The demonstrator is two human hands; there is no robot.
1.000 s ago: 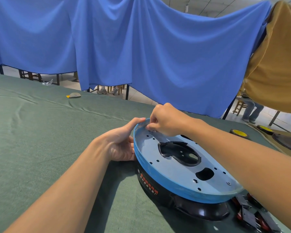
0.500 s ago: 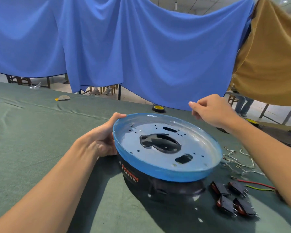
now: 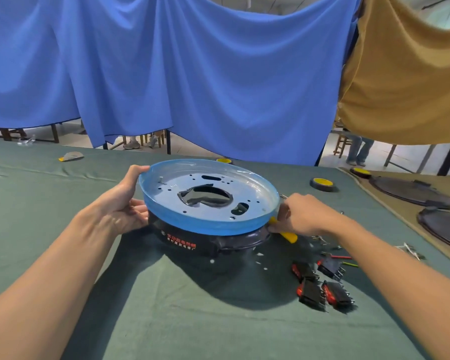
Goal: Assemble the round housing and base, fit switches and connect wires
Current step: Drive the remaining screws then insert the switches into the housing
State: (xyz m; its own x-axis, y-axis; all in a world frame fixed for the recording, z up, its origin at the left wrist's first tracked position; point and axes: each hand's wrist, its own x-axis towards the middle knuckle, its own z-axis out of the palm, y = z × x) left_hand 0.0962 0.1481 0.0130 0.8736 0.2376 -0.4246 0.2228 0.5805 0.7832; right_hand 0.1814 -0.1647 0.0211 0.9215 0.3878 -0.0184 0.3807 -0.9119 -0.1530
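Green cloth [image 3: 166,320] lay under everything, with blue curtains [image 3: 192,74] hung behind. On it sat the round housing [image 3: 218,223] (blue, like a big dish) on top of the black base [image 3: 205,244]. The left hand [image 3: 117,206] gripped its left rim. The right hand [image 3: 304,216] was curled round a yellow handle [image 3: 289,236] at its right edge. Black switches [image 3: 312,292] lay nearby.

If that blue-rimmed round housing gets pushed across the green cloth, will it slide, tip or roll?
Probably stiff: the round housing holds its shape where the left hand grips its rim. Unlikely to tip or roll, since it sits wide and flat on the black base. The green cloth may drag and wrinkle rather than let it slide.
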